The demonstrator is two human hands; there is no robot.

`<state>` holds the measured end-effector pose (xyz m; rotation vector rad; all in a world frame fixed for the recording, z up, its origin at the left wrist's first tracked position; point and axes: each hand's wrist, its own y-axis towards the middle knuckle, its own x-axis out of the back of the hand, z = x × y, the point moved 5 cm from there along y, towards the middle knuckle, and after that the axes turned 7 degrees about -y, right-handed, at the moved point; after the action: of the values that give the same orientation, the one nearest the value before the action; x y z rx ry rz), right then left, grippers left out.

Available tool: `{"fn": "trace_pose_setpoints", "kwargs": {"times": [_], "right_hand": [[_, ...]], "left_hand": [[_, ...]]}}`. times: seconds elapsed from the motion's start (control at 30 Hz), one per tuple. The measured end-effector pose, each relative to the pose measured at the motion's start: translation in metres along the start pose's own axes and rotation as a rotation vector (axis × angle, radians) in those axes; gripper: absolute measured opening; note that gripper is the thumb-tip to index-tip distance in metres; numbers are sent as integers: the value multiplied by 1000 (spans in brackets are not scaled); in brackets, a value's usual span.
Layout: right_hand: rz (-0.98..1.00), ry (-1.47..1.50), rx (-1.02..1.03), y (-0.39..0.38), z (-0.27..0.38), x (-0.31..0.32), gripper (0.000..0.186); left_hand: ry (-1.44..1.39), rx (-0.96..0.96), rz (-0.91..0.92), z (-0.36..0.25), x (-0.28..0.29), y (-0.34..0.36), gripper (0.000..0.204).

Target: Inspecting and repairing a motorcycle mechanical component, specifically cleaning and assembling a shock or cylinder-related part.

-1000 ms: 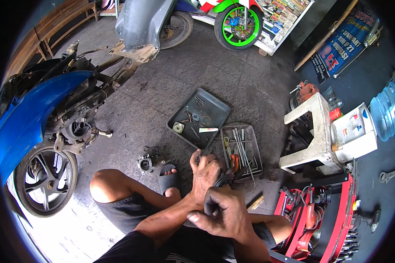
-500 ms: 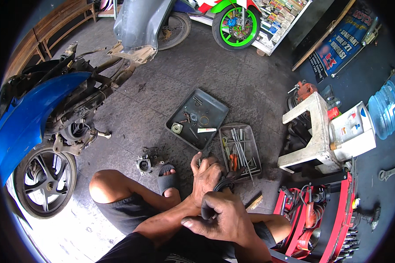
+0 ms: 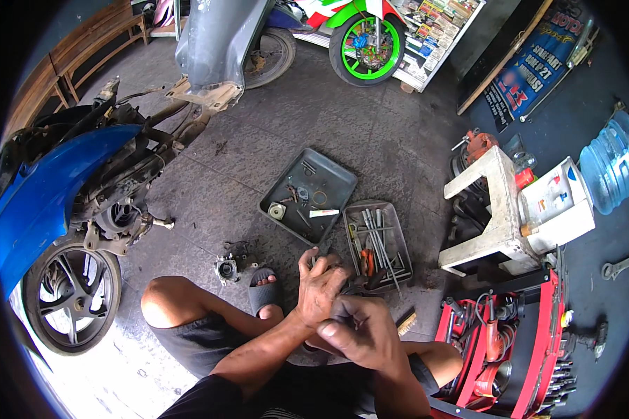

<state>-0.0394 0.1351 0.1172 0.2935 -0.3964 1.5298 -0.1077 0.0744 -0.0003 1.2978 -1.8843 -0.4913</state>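
My left hand [image 3: 321, 288] is in front of my body with its fingers bent round something dark, mostly hidden. Just below and to its right, my right hand [image 3: 367, 332] is closed, thumb lying toward the left wrist; what its fingers hold cannot be seen. Beyond the hands lies a dark tray [image 3: 337, 185] with small metal parts, a round light part [image 3: 277, 211] and a white tube [image 3: 323, 213]. Next to it a second tray [image 3: 404, 241] holds T-handle wrenches [image 3: 379, 234] and an orange-handled tool [image 3: 367, 260]. A metal engine part [image 3: 226, 269] sits on the floor by my sandal [image 3: 263, 293].
A partly stripped blue motorbike [image 3: 56, 174] stands at left, a green-wheeled one [image 3: 367, 49] at the back. On the right are a white stool [image 3: 479, 230], a water bottle [image 3: 611, 164] and a red tool cart [image 3: 538, 342]. A brush [image 3: 407, 322] lies near my right knee.
My right hand has moved up and closer against the left hand, its thumb turning inward. The dark ring-shaped thing seen between the hands is now mostly covered. The view has shifted slightly.
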Motion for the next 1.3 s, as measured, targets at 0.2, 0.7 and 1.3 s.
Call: {"fn": "trace_pose_setpoints", "kwargs": {"times": [0.2,0.7,1.3], "right_hand": [[-191,449,-72,-5,-14,-6,53],[-210,100,90,-1,-24,-5,48],[26,-250,79,-1,-8,2,62]], "left_hand": [[78,17,-14,-4,1,6,21],[130,55,-31,2,-9,-6,13],[18,59,24,8,-17,-12,20]]}}
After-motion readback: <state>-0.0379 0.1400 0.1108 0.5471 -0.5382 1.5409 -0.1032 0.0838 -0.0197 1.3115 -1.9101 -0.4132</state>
